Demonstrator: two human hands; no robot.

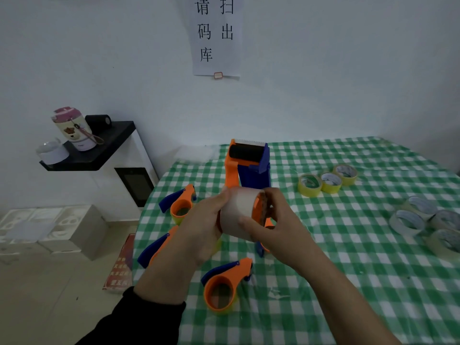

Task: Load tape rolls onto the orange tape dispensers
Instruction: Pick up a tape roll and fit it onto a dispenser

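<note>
Tape roll (239, 212) sits on the hub of the orange dispenser (232, 170), above the table (348, 245) centre. Our left hand (199, 227) wraps its 9 o'clock side; our right hand (281, 220) curls on its 3 o'clock side. Yellow rolls (331, 183) lie at 2 o'clock.

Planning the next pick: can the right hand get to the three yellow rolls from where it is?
Probably yes, once freed. The right hand now grips the white roll on the dispenser; the yellow rolls lie to its right on bare cloth, with nothing between.
</note>
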